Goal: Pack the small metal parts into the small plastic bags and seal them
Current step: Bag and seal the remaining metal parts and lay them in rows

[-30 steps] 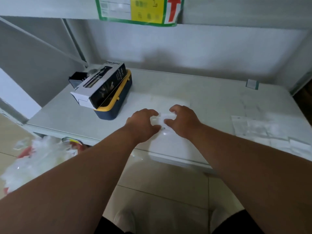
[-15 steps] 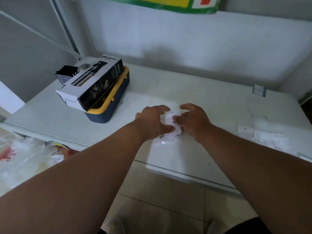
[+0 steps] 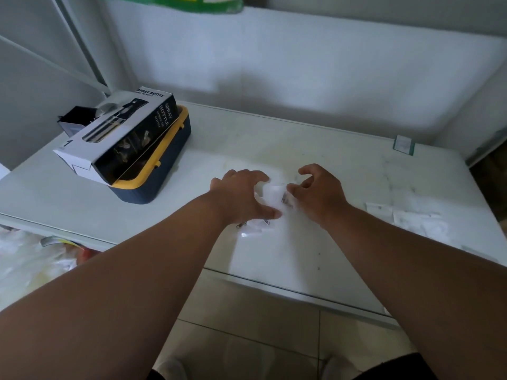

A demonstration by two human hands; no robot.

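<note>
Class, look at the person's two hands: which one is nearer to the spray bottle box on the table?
Left. The left hand lies to the right of the spray bottle box, with bare table between them. The right hand is farther right, beyond the left hand.

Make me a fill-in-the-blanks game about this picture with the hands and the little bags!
1. The black and white box has the words "SPRAY ____" printed on it.
2. That box rests on a dark blue container with a ____ rim.
3. The left hand and the right hand both reach for a small clear plastic ____ between them.
4. Everything sits on a white ____.

Missing words: BOTTLE; yellow; bag; table
</note>
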